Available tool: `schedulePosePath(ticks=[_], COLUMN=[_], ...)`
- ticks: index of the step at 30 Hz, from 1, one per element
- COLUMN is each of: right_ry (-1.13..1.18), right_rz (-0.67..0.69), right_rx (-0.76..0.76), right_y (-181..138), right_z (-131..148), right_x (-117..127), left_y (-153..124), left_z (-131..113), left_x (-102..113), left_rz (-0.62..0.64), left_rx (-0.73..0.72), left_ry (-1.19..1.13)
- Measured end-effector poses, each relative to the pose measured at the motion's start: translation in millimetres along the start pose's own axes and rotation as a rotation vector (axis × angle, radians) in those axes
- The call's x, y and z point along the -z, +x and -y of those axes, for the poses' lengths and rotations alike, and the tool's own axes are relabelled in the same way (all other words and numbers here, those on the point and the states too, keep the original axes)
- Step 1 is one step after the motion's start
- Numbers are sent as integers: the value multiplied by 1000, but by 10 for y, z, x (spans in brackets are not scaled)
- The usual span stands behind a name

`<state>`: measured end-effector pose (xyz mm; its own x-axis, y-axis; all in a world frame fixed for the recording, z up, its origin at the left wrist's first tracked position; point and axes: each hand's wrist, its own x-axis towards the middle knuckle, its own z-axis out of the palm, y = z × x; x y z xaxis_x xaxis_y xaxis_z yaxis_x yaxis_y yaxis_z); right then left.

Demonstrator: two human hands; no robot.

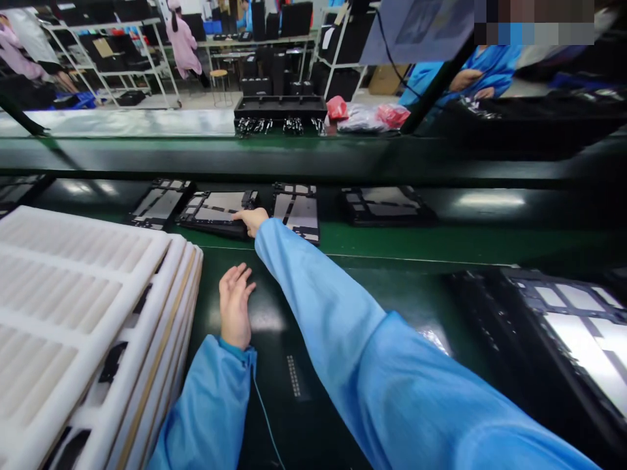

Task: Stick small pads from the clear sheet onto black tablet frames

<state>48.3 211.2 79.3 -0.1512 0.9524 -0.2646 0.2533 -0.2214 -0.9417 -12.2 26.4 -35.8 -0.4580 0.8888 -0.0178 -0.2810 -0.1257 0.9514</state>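
My right hand (253, 220) is stretched out to the green conveyor surface, its thumb and fingers closed on the right corner of a flat black-framed panel (215, 206) with silver plates. The fingertips are partly hidden under that corner. Just right of this hand is a similar panel (296, 212), and another panel (159, 202) is at its left. My left hand (236, 305) hovers over the dark green bench with fingers spread, holding nothing. Both arms are in blue sleeves, and a thin cord hangs from the left cuff.
White slotted trays (83, 300) are stacked at the left, near my left forearm. A pile of black-framed panels (578, 339) stands at the right. A further panel (385, 203) lies on the conveyor. Behind are a black box (280, 111) of small metal parts and a person in blue (494, 68).
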Motion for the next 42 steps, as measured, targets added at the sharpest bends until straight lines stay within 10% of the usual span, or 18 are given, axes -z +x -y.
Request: schedulePosePath(ticks=[4, 8, 15, 19, 28, 42], right_ry=[40, 73, 213, 207, -135, -188], right_rz=[87, 150, -598, -391, 313, 355], right_rx=[-106, -145, 27, 161, 342, 336], right_y=[-978, -2462, -4158, -3990, -2487, -2370], right_z=[-379, -977, -1289, -1271, -1754, -1828], right_x=[358, 1263, 2314, 2128, 1146, 1098], left_y=[209, -1, -1204, -1437, -93, -112], left_z=[-99, -227, -383, -261, -361, -225], left_x=[-49, -69, -306, -550, 10, 59], left_rz=[32, 83, 922, 1264, 1123, 1190], left_rx=[75, 91, 378, 358, -45, -126], left_ry=[-87, -40, 214, 423, 869, 953])
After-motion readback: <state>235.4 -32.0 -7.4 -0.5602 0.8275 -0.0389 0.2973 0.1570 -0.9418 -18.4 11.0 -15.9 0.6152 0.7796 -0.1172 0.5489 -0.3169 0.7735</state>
